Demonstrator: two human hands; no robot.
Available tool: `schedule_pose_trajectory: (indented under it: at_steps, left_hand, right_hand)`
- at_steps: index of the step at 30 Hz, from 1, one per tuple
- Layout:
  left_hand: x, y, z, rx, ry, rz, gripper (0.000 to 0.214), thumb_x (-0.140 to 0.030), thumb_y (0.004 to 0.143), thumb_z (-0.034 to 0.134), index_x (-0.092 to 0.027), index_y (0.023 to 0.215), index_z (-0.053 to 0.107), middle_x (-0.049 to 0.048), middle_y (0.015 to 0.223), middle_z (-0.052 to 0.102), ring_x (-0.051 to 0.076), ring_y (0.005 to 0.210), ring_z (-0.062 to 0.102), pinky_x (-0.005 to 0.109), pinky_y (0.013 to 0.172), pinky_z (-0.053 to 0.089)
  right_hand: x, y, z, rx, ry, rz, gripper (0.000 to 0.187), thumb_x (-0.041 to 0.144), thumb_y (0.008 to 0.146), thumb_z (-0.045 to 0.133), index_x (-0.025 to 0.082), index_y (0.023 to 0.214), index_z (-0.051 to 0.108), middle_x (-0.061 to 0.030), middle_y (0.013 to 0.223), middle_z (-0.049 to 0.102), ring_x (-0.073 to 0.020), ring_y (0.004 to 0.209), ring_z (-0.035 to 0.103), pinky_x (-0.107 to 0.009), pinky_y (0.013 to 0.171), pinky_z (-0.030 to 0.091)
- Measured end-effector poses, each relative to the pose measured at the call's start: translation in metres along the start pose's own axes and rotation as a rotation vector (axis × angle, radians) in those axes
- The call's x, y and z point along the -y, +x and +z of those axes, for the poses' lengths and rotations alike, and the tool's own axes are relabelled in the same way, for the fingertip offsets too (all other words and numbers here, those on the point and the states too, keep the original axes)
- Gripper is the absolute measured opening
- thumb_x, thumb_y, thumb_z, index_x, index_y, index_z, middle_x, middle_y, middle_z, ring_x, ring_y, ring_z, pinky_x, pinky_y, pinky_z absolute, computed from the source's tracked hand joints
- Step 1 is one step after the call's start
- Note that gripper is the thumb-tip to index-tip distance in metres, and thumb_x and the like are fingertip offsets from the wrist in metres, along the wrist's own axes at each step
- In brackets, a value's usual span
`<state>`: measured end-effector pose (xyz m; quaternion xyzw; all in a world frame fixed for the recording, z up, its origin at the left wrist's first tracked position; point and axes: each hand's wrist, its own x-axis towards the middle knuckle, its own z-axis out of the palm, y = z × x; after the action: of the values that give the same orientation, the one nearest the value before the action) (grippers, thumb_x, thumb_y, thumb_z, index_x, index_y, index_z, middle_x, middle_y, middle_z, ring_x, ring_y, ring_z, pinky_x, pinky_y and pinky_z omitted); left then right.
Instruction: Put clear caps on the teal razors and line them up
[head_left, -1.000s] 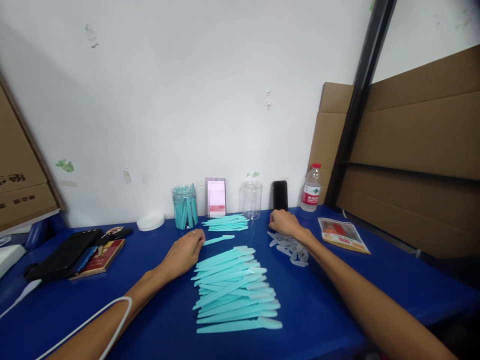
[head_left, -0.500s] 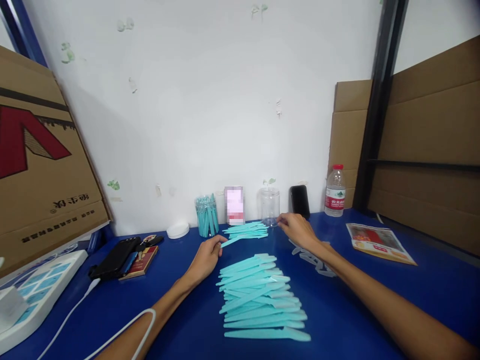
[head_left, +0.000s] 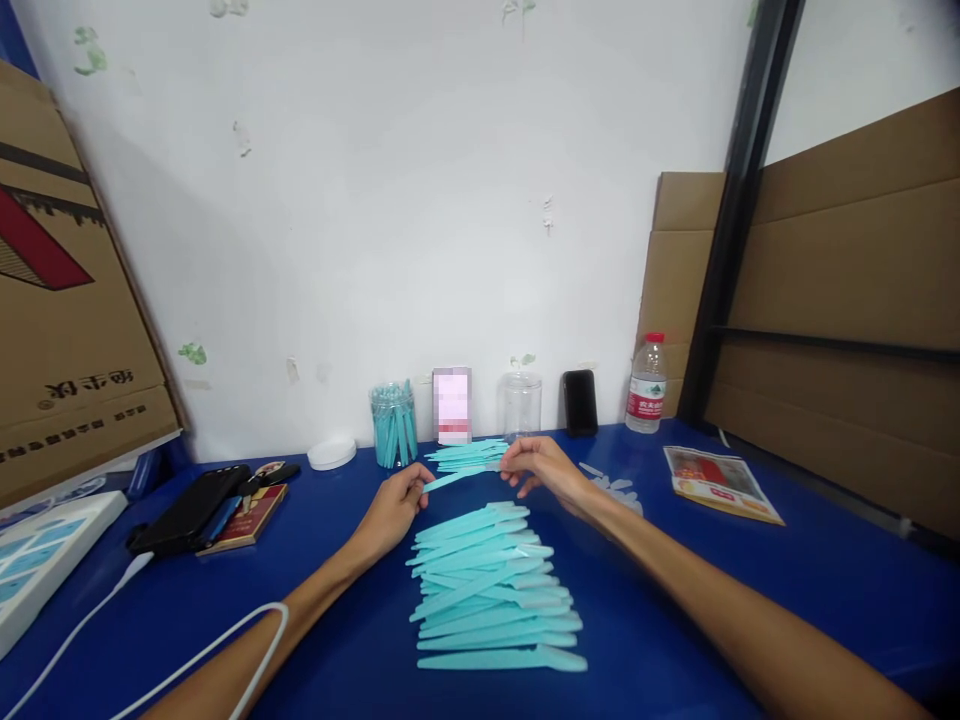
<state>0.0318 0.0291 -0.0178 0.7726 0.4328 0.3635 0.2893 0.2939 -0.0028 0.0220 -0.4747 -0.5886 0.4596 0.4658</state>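
A turquoise eyebrow razor [head_left: 454, 480] is pinched at its handle end by my left hand [head_left: 394, 508]. My right hand [head_left: 546, 472] closes thumb and finger on the razor's pale blade end; whether a clear cap is also between them I cannot make out. Just behind lies a loose pile of similar razors [head_left: 466, 455]. In front, a stack of razors [head_left: 487, 580] lies crosswise, most pale blade ends pointing right. Several clear plastic caps [head_left: 619, 492] lie to the right of my right hand, partly hidden by the forearm.
Along the wall stand a jar full of razors [head_left: 393, 428], a phone with a lit screen [head_left: 452, 405], a clear jar [head_left: 521, 405], a black phone [head_left: 580, 403] and a water bottle [head_left: 646, 385]. A white lid [head_left: 331, 455], black case [head_left: 191, 508] and power strip [head_left: 60, 560] are left; a packet [head_left: 721, 485], right.
My right hand has moved left, from beside the clear jar to the razor's blade end. My left hand still holds the razor. The whole view has shifted slightly.
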Motion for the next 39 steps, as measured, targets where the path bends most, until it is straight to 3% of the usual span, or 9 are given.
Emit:
schedule_pose_trajectory:
  at_steps: [14,18,23,29,34,39]
  left_hand:
    - [0.003,0.000,0.002,0.010,0.029,0.021,0.028,-0.040,0.097,0.046,-0.016,0.092,0.059,-0.0041,0.067,0.056,0.010,0.055,0.051,0.025,0.057,0.042]
    - [-0.006,-0.004,0.002,0.038,0.036,0.046,0.023,-0.032,0.094,0.043,-0.018,0.091,0.060,-0.0031,0.067,0.058,0.011,0.056,0.048,0.023,0.055,0.036]
    - [-0.022,-0.012,0.004,0.065,0.018,0.082,0.025,-0.034,0.094,0.040,-0.019,0.095,0.059,-0.0034,0.068,0.056,0.010,0.054,0.044,0.021,0.051,0.032]
    - [-0.019,-0.008,0.003,-0.001,0.011,0.062,0.024,-0.034,0.093,0.038,-0.019,0.098,0.056,-0.0059,0.065,0.045,0.010,0.051,0.039,0.020,0.049,0.030]
    - [-0.011,-0.005,0.000,-0.034,0.012,0.044,0.024,-0.032,0.091,0.038,-0.018,0.094,0.057,-0.0055,0.063,0.047,0.010,0.050,0.042,0.021,0.049,0.032]
    - [-0.007,-0.004,0.003,-0.015,-0.013,0.058,0.025,-0.035,0.091,0.040,-0.018,0.090,0.059,-0.0053,0.061,0.049,0.010,0.047,0.043,0.021,0.046,0.031]
  right_hand:
    - [-0.009,0.005,0.005,0.013,0.063,0.015,0.010,0.022,0.067,0.067,0.015,0.071,0.062,-0.0020,0.064,0.065,-0.0105,0.054,0.054,-0.018,0.039,0.044]
    - [-0.012,0.005,0.006,0.035,0.073,0.013,0.013,0.024,0.067,0.070,0.015,0.072,0.063,-0.0027,0.066,0.066,-0.0113,0.056,0.056,-0.018,0.041,0.044]
    - [-0.013,0.002,0.011,0.058,0.099,-0.003,0.019,0.029,0.066,0.073,0.016,0.073,0.062,-0.0027,0.067,0.066,-0.0122,0.057,0.056,-0.019,0.041,0.043]
    - [-0.006,0.003,0.003,0.006,0.131,-0.005,0.016,0.026,0.065,0.072,0.016,0.070,0.061,-0.0026,0.066,0.065,-0.0101,0.055,0.051,-0.017,0.038,0.033]
    - [-0.007,0.006,-0.006,-0.087,0.171,-0.008,0.015,0.021,0.061,0.070,0.016,0.072,0.061,-0.0001,0.067,0.060,-0.0114,0.060,0.053,-0.018,0.041,0.038]
    - [-0.006,0.006,-0.001,-0.097,0.158,0.002,0.018,0.020,0.057,0.070,0.016,0.073,0.062,0.0001,0.066,0.059,-0.0137,0.062,0.055,-0.021,0.041,0.042]
